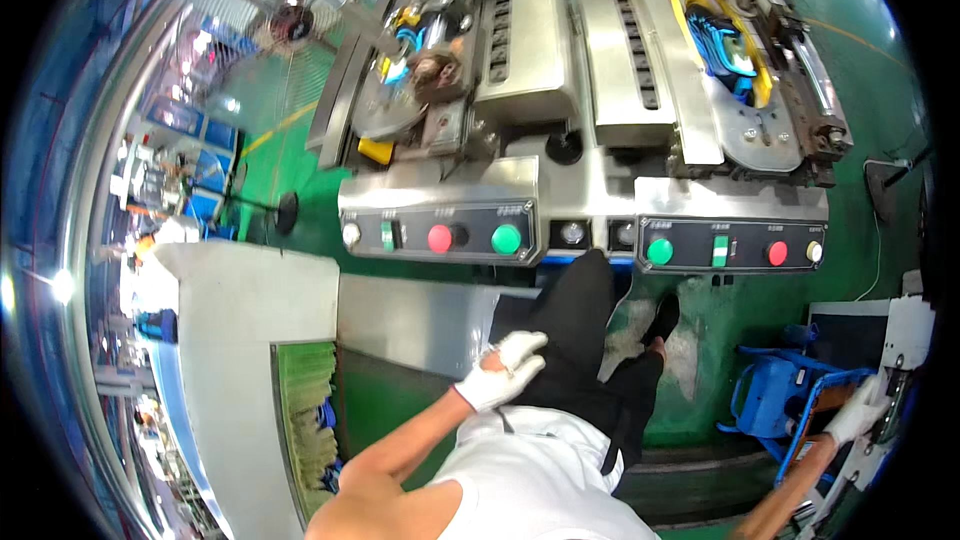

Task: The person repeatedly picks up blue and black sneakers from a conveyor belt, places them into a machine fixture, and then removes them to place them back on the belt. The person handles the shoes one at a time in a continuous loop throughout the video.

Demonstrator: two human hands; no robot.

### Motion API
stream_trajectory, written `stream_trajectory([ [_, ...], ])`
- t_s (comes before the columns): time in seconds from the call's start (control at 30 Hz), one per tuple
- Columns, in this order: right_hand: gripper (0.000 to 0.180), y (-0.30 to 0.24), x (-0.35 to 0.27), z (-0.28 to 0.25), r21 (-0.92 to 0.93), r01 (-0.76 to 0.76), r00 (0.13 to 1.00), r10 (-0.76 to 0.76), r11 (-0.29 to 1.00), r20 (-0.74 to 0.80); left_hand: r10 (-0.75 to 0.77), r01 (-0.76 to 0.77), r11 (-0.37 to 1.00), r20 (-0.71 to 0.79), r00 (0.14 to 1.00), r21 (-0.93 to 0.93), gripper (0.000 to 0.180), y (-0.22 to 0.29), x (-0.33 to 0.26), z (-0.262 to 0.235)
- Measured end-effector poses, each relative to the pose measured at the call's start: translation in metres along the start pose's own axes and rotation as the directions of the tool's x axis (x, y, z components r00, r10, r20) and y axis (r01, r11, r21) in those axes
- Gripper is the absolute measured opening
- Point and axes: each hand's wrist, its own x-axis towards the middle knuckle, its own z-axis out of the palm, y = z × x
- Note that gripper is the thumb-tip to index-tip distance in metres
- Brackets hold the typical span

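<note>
Here, going left to right: a white table [250,310] with a green stack [305,410] set in its slot sits at the person's left. The left hand [503,370], in a white glove, hangs at the hip with fingers loosely curled, touching the dark trousers [580,340], holding nothing. The left arm is bent at the elbow, forearm running up from the lower edge toward the waist.

Ahead stands a steel machine [520,60] with two control panels; the left panel [440,235] has red and green buttons, the right panel [735,250] too. Neither hand is near them.

The right hand [860,410], also gloved white, is stretched far out to the right, arm nearly straight, resting on the edge of a white frame [900,360] just beside a blue crate [775,390] on the green floor [860,90]. Whether it is clamped on the frame or only laid against it I cannot tell; fingers are blurred at the rim.

Judging from this: to do the reach well, keep the body square, look toward the right side before closing the fingers, and keep the free left hand clear of the panels so no button is bumped
</note>
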Motion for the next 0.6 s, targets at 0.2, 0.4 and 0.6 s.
stream_trajectory([
  [0.2,0.078,-0.149,-0.294,0.02,0.448,-0.517,0.522,-0.145,0.73,0.84,-0.429,0.454,0.891,-0.329,0.841,-0.001,0.027,-0.107,-0.094,-0.023],
  [0.4,0.078,-0.261,-0.38,-0.023,0.503,-0.178,0.262,-0.452,0.846,0.853,-0.779,0.783,0.524,-0.562,0.28,-0.336,0.032,-0.21,-0.301,-0.003],
  [0.6,0.08,-0.315,-0.373,-0.008,0.587,0.205,0.138,-0.617,0.783,0.774,-0.481,0.848,-0.342,-0.7,-0.528,-0.405,0.08,-0.211,-0.546,0.032],
])
